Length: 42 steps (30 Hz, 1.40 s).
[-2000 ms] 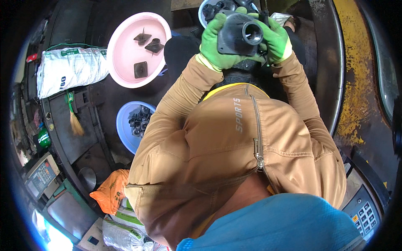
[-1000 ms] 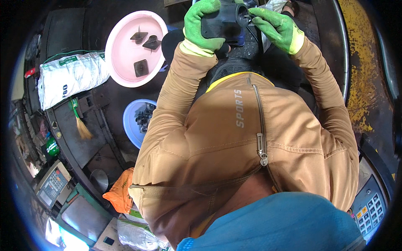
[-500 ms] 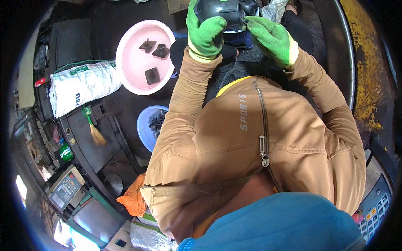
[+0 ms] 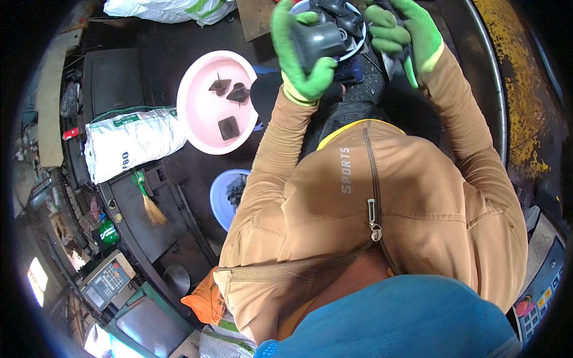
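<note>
My left hand [image 4: 304,68], in a green glove, grips a glossy black moulded part [image 4: 322,45] with a rounded, hollow-looking body. My right hand [image 4: 412,36], gloved the same way, is a short way to the right with its fingers curled in. Something dark shows at its fingers, too blurred to name, and a pale, thin strip [image 4: 388,64] sticks out below it. Between and behind the hands, more black moulded parts [image 4: 351,25] lie in a white-rimmed bowl [image 4: 363,45], partly hidden by the left hand and its part.
To the left, a pink basin [image 4: 190,110] holds three dark pieces, and a blue basin [image 4: 221,206] holds small black parts. Beyond lie a white sack [image 4: 134,143] and a small straw brush [image 4: 153,209]. A metal rail [image 4: 500,89] bounds the right side; a control panel [image 4: 537,298] stands lower right.
My right hand has come away from the black part and moved right, fingers now curled. The left hand has tilted the part lower, uncovering the bowl. The whole view has shifted slightly.
</note>
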### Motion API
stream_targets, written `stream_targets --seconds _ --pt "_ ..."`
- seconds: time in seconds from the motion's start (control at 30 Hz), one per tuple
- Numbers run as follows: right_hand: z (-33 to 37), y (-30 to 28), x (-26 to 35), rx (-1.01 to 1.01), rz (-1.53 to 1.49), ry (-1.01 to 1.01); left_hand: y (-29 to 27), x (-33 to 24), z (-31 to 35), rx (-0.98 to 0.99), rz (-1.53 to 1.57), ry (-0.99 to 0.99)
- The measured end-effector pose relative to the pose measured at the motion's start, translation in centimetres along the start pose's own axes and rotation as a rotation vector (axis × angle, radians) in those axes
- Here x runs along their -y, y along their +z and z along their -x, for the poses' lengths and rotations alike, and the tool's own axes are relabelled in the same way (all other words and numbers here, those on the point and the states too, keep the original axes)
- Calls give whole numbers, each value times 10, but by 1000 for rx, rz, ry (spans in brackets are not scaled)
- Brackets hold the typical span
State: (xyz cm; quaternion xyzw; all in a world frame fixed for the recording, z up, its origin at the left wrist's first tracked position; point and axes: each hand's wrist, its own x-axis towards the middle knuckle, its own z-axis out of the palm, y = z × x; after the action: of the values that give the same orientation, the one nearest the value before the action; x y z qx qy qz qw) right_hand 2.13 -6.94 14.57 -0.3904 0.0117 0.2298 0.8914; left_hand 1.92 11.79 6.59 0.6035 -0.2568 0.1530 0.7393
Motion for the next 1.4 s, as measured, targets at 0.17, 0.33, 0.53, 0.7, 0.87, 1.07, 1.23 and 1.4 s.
stream_targets --seconds 0.17,0.33,0.53,0.7,0.87,1.07,1.23,1.4 --pt "-26 -36 -38 47 385 58 -17 22 24 39 85 -57" --pt "-31 -54 -28 59 912 -158 -21 31 20 92 400 -77" --pt "-40 -43 -2 505 1899 -794 -14 19 15 97 982 -762" --pt "-24 -20 13 126 1523 -624 -16 15 15 -120 1077 -704" --pt "-20 -37 0 419 1682 -911 -14 11 11 -200 1113 -709" --pt "-30 -68 -11 508 1710 -983 -5 -7 8 -166 1091 -691" --pt "-21 -70 -24 330 1671 -620 -8 -21 7 -75 1004 -605" --pt "-10 -61 -39 256 1485 -615 -15 -6 8 41 713 -355"
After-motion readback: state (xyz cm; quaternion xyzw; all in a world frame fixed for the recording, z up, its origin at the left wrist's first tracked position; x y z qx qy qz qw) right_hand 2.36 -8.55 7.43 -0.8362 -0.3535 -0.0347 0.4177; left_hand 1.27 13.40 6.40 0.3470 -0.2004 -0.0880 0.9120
